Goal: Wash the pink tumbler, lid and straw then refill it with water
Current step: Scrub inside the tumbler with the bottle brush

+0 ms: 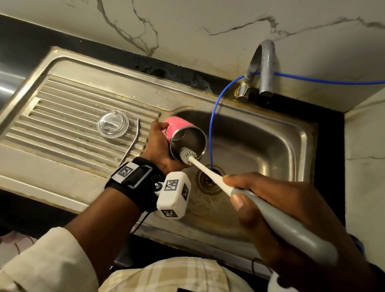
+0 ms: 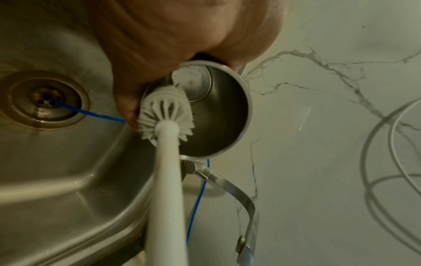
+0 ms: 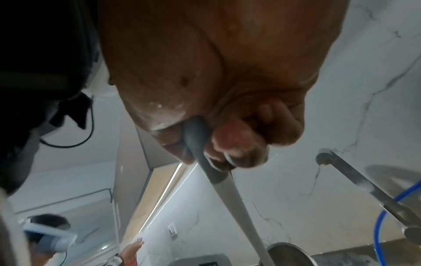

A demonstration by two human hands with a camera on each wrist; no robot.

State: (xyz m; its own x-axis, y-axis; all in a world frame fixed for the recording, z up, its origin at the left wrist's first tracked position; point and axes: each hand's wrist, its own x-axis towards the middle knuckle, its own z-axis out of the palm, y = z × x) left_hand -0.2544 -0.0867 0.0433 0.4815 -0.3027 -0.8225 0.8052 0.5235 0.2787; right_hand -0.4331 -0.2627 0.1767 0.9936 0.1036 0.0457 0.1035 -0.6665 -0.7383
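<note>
My left hand [image 1: 159, 145] grips the pink tumbler [image 1: 179, 129] on its side over the sink basin, its steel mouth [image 2: 218, 111] turned toward me. My right hand [image 1: 277, 204] holds a bottle brush by its grey handle [image 1: 282, 222]. The white bristle head [image 1: 186, 156] sits at the tumbler's rim, partly inside [image 2: 165, 115]. The clear lid [image 1: 113, 123] lies on the ribbed drainboard. Next to it lies the bent metal straw [image 1: 134, 141]. In the right wrist view my fingers [image 3: 237, 144] curl round the brush handle [image 3: 200, 144], with soap foam on them.
The steel sink basin [image 1: 273, 142] has a drain [image 1: 209, 180] with a thin blue tube [image 1: 211, 128] running into it. A grey tap [image 1: 264, 67] stands at the back by the marble wall. The black counter [image 1: 17, 32] surrounds the sink.
</note>
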